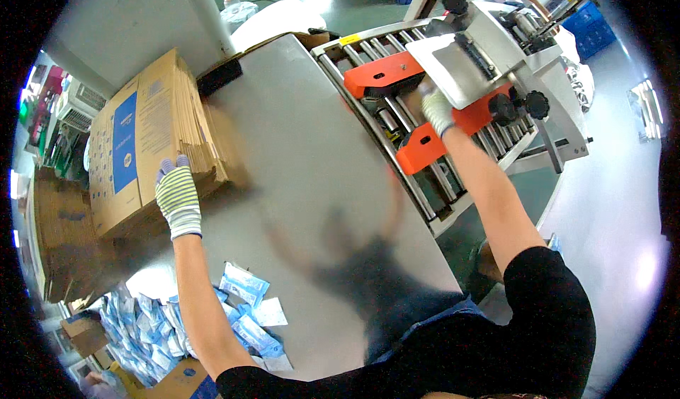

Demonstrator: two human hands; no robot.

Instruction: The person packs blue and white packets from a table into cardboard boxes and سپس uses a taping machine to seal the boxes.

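Note:
A stack of flattened brown cartons [156, 101] with a blue printed panel leans at the left of the grey metal table [312, 137]. My left hand [178, 195], in a striped knit glove, grips the stack's near lower edge, its fingers over the front face and the thumb hidden. My right hand [436, 110], in a matching glove, reaches between the orange guides [425, 147] of a carton-sealing machine [489, 66]. Its fingers are smeared by motion and partly under the machine's pale plate [446, 66], so what they touch is unclear.
Blue-and-white packets [244, 286] lie in a heap at the near left, some on the table. A roller conveyor [375, 116] runs through the machine. More cartons [64, 236] stand at the far left. Black knobs [536, 104] stick out from the machine. Blue crates [588, 31] stand behind it.

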